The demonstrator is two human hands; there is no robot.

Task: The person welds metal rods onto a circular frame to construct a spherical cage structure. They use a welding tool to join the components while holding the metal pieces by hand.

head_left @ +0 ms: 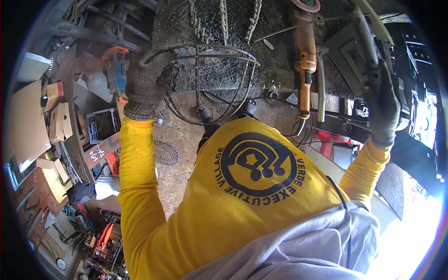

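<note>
A round frame of bent metal rods [198, 70], shaped like an open basket, hangs at the near edge of the dark workbench [275, 70]. My left hand [147, 84], in a dark knit glove, is closed around its left side. Off to the right, my gloved right hand [385, 107] grips the lower end of a long grey tool [365, 39] that looks like a welding electrode holder. A thin rod [303, 29] runs from the tool's far end leftward over the bench, its tip above the frame's right side.
An orange angle grinder [305, 60] lies on the bench, its cord hanging over the front edge. Several chains [224, 21] lie at the back. Shelves with boxes [59, 121] and tools crowd the left side. A coiled wire piece [168, 154] rests on the floor.
</note>
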